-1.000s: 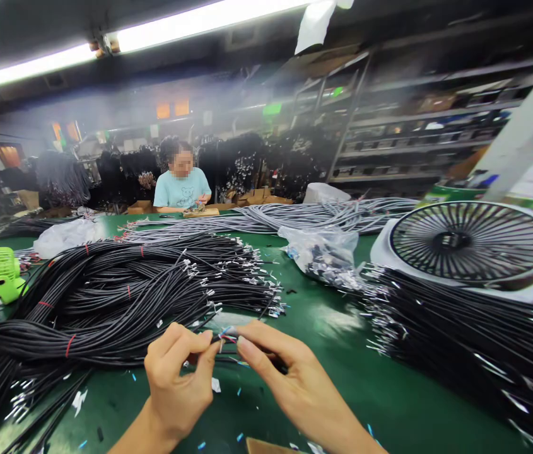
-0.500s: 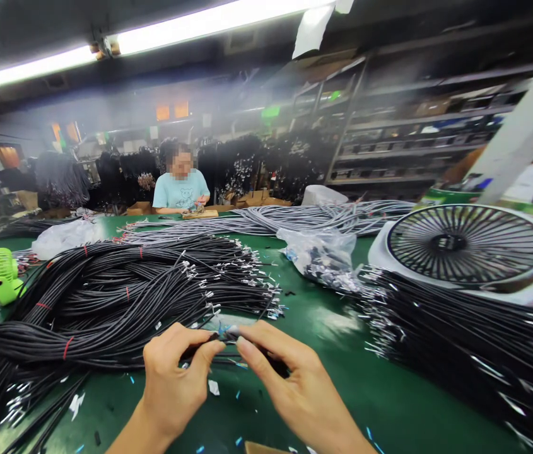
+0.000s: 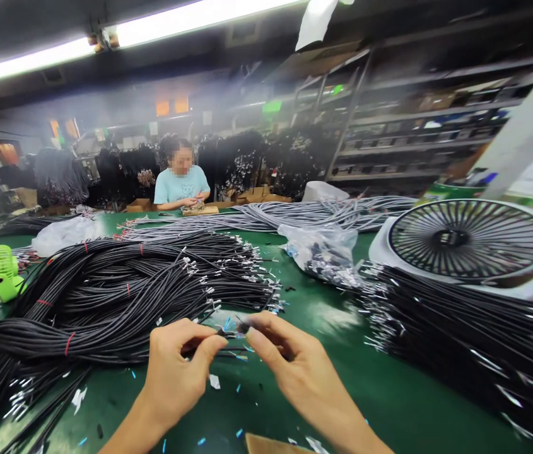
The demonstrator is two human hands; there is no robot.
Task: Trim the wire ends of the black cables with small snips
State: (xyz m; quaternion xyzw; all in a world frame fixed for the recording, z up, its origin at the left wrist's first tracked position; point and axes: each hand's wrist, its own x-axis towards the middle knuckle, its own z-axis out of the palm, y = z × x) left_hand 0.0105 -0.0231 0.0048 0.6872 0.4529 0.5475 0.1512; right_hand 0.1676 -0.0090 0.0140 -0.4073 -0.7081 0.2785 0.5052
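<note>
Left hand [image 3: 174,372] pinches a black cable end [image 3: 219,332] in a narrow thumb-and-forefinger grip, raised just above the green worktop [image 3: 332,378], apparently to steady its stripped wires. Right hand [image 3: 294,372] meets it fingertip to fingertip, nipping a small dark piece [image 3: 243,328]. Cable bundles [image 3: 105,302] lie just beyond, ends facing the hands.

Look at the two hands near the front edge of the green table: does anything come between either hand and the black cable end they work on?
Nothing visible does. The left hand and right hand both pinch the black cable end directly.
</note>
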